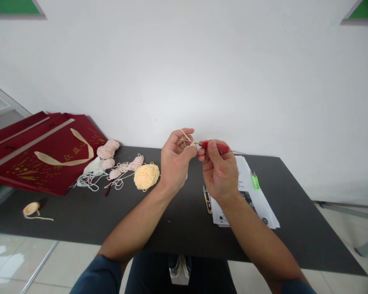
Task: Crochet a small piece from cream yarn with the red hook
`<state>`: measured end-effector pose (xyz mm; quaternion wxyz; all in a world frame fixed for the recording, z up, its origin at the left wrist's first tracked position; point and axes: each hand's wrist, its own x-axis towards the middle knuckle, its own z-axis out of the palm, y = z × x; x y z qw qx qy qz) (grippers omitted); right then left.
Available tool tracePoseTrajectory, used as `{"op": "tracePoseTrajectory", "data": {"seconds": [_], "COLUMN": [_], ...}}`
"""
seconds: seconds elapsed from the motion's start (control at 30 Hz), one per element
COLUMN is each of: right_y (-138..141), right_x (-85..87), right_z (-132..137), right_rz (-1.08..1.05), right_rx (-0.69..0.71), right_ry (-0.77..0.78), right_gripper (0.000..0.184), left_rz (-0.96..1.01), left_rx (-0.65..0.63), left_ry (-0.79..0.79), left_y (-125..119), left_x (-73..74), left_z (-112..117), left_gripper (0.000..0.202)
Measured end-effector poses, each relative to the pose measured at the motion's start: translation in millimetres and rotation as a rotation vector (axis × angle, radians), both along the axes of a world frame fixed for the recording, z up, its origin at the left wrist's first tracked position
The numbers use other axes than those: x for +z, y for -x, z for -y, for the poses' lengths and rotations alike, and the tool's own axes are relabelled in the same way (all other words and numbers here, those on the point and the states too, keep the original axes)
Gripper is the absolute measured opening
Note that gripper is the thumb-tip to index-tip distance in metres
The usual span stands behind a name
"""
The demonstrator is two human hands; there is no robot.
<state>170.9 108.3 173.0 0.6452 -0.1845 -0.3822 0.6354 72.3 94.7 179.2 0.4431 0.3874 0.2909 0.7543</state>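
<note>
Above the table's far half, my right hand [219,171] grips a crochet hook by its red handle [219,147]. The hook's thin metal shaft points left, across to my left hand [176,161]. Between thumb and fingers, my left hand pinches a small pale yellow piece of crochet [192,145], partly hidden. A strand of the same yarn runs up over the left fingers, and the hook's tip meets the yarn there. The ball of pale yellow yarn [146,177] lies on the table left of my left hand.
Dark red gift bags [49,155] lean at the back left of the dark table [178,232]. Pink yarn [108,149] and tangled white yarn [92,175] lie beside them. A small cream crocheted piece [31,208] is far left. Printed sheets [263,204], thread snips [207,200] and green snips [255,181] lie right.
</note>
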Motion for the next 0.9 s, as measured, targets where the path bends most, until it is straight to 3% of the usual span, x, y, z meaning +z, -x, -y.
{"op": "tracePoseTrajectory", "data": {"seconds": [0.43, 0.63, 0.9], "right_y": [-3.5, -6.2, -18.3], "right_x": [3.7, 6.8, 9.7], "right_z": [-1.4, -2.2, -10.7], "right_rz": [-0.021, -0.033, 0.057], "right_rx": [-0.050, -0.018, -0.087], "right_ry": [-0.043, -0.071, -0.206], "right_gripper": [0.013, 0.011, 0.018], "left_rz": [-0.130, -0.237, -0.313], "left_rx": [0.168, 0.298, 0.357], "left_ry": [-0.061, -0.063, -0.059], "left_y": [2.1, 4.1, 8.5], "left_x": [-4.2, 1.5, 7.1], "left_z": [-4.1, 1.2, 6.9], "left_gripper": [0.026, 0.025, 0.027]}}
